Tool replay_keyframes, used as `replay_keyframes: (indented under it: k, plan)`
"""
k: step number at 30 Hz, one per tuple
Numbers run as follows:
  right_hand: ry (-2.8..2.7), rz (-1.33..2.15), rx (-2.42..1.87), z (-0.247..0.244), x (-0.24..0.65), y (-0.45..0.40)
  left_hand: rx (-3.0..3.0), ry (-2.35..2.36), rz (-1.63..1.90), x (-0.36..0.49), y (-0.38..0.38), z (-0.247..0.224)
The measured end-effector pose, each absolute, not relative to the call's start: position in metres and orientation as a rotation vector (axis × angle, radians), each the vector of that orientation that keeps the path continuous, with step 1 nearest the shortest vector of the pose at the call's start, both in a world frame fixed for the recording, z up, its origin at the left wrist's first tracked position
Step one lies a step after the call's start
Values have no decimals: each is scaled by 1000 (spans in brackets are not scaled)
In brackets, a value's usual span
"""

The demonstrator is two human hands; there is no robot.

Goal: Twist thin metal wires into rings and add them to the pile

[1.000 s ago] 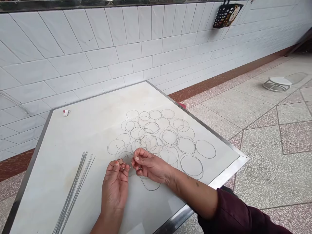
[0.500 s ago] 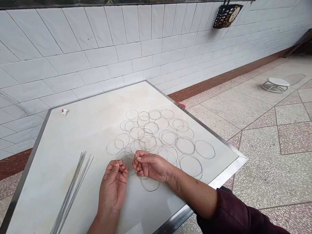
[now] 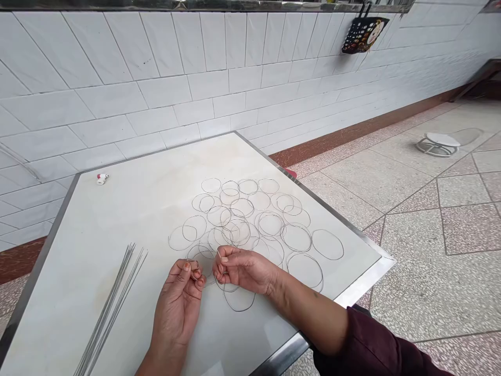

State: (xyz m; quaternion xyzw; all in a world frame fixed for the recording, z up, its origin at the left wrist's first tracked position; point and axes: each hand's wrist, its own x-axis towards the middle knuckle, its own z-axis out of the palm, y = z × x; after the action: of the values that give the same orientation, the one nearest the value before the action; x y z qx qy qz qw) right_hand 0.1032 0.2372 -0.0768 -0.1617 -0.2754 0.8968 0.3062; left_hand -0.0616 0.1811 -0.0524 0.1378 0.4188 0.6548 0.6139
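Note:
My left hand (image 3: 178, 300) is closed, thumb against the fingers, with a short bit of thin wire (image 3: 194, 277) showing at its fingertips. Close by on the right, my right hand (image 3: 245, 269) pinches a thin wire too, and a pale end pokes up past the thumb. Whether both hands hold one and the same wire cannot be made out. Beneath and beyond the hands, many thin wire rings (image 3: 296, 237) lie overlapping on the white table (image 3: 156, 209). A bundle of straight wires (image 3: 107, 308) rests to the left of my left hand.
A small white and red item (image 3: 102, 179) sits near the table's far left corner. White tiled wall (image 3: 156, 125) runs behind the table. A dark basket (image 3: 364, 34) hangs on the wall, and a low white stool (image 3: 438, 143) stands on the floor at right.
The view has shifted slightly. Both hands keep their grips close together, and the rings and straight wires lie as before.

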Motion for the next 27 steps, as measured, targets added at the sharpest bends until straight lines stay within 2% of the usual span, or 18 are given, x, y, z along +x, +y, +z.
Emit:
replay_keyframes:
  k: [10,27]
  plan:
    - [-785,2338,-348,-74,108,241,467,1053,1448,-66,178,-52]
    - [-991,2291,-471,-72,116,246,747,1116,1252,-69,177,-49]
